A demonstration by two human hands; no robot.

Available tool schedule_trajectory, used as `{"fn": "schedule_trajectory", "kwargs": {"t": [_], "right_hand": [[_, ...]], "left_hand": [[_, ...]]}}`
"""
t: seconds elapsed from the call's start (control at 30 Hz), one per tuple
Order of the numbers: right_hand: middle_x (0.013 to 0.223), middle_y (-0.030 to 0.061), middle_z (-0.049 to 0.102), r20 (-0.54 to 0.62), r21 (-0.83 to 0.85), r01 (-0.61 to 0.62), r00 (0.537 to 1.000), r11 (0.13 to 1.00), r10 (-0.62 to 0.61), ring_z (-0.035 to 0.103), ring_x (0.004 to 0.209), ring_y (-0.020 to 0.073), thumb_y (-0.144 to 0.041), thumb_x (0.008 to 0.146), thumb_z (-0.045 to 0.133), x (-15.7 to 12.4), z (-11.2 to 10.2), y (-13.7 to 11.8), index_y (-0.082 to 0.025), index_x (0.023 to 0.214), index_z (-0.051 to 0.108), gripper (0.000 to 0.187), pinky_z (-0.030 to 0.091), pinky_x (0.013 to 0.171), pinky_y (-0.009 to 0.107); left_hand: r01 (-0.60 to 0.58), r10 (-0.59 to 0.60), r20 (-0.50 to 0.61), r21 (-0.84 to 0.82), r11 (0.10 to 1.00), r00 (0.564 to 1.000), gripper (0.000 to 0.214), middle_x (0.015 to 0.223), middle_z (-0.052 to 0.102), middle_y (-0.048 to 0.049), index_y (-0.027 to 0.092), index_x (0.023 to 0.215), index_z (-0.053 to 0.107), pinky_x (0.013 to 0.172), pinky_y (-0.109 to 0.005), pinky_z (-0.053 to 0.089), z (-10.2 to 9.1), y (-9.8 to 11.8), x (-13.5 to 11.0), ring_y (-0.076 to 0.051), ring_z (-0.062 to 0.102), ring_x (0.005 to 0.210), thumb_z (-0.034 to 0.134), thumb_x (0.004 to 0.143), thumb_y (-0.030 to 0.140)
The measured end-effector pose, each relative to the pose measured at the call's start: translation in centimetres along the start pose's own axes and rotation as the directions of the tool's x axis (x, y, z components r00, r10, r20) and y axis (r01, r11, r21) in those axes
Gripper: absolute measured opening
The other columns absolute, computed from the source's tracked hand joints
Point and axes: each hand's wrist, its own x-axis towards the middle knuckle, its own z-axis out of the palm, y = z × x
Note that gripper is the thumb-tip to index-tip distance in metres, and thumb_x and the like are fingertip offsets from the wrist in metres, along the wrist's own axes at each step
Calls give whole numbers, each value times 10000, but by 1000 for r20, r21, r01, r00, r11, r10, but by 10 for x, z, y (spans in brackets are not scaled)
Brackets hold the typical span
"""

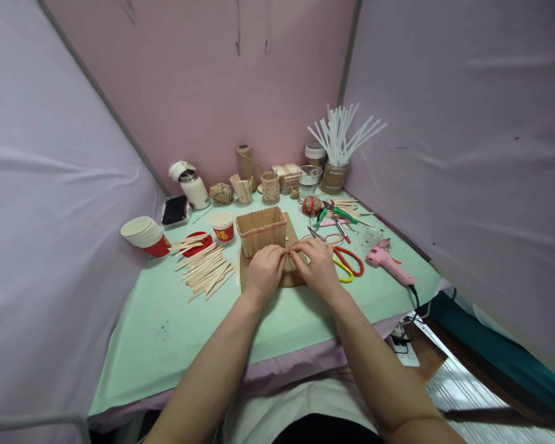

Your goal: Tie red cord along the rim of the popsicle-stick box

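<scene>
A small box of wooden craft sticks stands on a brown cardboard sheet at the middle of the green table. My left hand and my right hand rest just in front of the box, fingertips meeting. Both hands pinch a thin red string that runs along the box's front edge. The string trails back toward a reddish ball of yarn.
Loose craft sticks lie to the left, beside red paper cups. Red-and-yellow scissors, green pliers and a pink glue gun lie to the right. Jars, twine and white straws line the back wall.
</scene>
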Motion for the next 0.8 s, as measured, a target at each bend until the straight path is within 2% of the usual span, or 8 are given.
{"fn": "schedule_trajectory", "kwargs": {"t": [0.23,0.4,0.5,0.57,0.63,0.7,0.8], "right_hand": [[793,40,629,163,91,-172,974,981,156,542,788,174,-203,780,516,7,-3,2,-189,708,599,111,366,744,307],[717,28,610,190,202,-262,956,944,225,527,696,153,-209,736,499,8,2,6,-181,658,571,109,389,672,277],[673,14,592,175,349,-396,918,849,356,512,636,141,-256,741,481,6,10,5,-177,667,564,137,391,621,261],[647,6,582,220,455,-486,873,746,435,504,597,132,-300,752,467,5,13,4,-176,679,565,175,392,590,251],[627,-1,575,272,507,-529,847,680,457,503,577,128,-333,756,466,6,13,3,-178,682,564,198,394,574,244],[634,0,582,272,496,-504,863,707,425,519,596,132,-340,757,472,8,9,3,-182,679,566,200,400,584,242],[677,6,603,246,399,-403,912,824,327,539,650,141,-317,757,483,11,-2,3,-184,681,579,180,405,624,248]], "left_hand": [[-74,66,59,159,985,996,243,913,609,-94,173,881,578,783,-341,399,2,0,-1,-204,540,873,351,906,253],[-53,46,73,93,994,996,216,897,592,-85,178,866,567,773,-335,391,2,3,0,-196,524,853,364,900,242],[28,-27,42,-34,999,999,173,854,572,-63,183,844,552,747,-308,397,1,6,2,-175,511,805,394,887,237],[84,-82,19,-113,990,996,154,833,563,-50,184,829,541,731,-289,400,0,9,3,-162,510,786,406,882,235],[114,-114,8,-154,981,993,146,822,558,-45,185,821,536,726,-281,400,-1,10,3,-155,509,780,411,880,233],[106,-104,18,-146,984,994,145,826,556,-45,189,828,539,732,-286,396,-1,9,3,-158,503,788,409,878,229],[52,-48,43,-99,994,998,157,846,555,-54,190,843,547,748,-305,390,0,7,2,-171,494,806,396,879,215]]}}
